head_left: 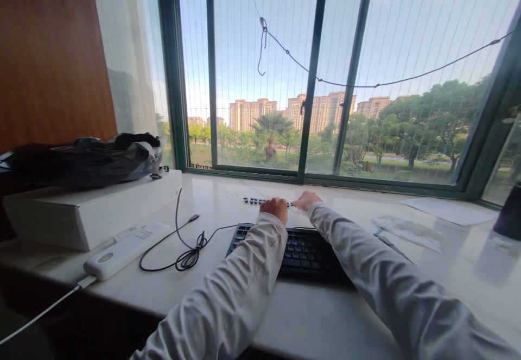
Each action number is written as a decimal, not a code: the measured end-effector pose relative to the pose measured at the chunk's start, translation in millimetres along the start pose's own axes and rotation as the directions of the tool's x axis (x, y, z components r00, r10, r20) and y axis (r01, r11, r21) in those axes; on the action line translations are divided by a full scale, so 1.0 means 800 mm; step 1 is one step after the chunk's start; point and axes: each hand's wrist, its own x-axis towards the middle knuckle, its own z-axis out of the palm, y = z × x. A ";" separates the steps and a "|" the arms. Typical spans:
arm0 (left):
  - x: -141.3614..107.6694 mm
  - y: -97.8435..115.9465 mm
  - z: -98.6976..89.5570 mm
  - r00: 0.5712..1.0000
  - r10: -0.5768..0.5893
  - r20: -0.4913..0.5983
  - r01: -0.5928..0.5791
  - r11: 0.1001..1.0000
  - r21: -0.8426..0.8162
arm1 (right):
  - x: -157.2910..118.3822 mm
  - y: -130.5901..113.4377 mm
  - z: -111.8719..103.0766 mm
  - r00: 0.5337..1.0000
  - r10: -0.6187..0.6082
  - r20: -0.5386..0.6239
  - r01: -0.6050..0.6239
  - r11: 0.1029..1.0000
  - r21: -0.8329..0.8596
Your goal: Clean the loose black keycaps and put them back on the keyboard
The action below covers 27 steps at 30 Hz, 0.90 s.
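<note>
A black keyboard [303,256] lies on the white sill top, partly covered by my forearms. Behind it runs a row of small dark keycaps [253,201], its right part hidden by my hands. My left hand [275,208] is closed over the row, knuckles up; what its fingers hold, if anything, is hidden. Just to its right, my right hand [307,201] reaches leftward with fingers pressed together, their tips at a small dark keycap by the row's right end. Both arms wear light grey sleeves.
To the left lie a coiled black cable [189,257], a white power strip [122,254] and a white box [93,213] with a dark bag [89,162] on top. Clear plastic [409,231], paper [448,210] and a dark container [510,213] are at right. A window [264,77] stands behind.
</note>
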 end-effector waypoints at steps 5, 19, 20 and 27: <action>-0.003 0.007 0.005 0.999 0.047 -0.019 -0.049 0.996 -0.072 | -0.052 0.026 -0.028 0.994 -0.113 -0.001 0.104 0.908 0.406; -0.022 0.038 0.004 0.957 0.193 -0.214 -0.257 0.910 -0.325 | -0.138 0.082 -0.027 0.990 -0.136 -0.021 0.078 0.427 0.901; -0.022 0.038 0.003 0.959 0.182 -0.218 -0.246 0.916 -0.316 | -0.135 0.085 -0.024 0.991 -0.133 -0.026 0.077 0.388 0.918; -0.025 0.047 0.008 0.945 0.194 -0.263 -0.288 0.875 -0.390 | -0.126 0.085 -0.004 0.995 -0.023 -0.096 0.098 0.303 0.948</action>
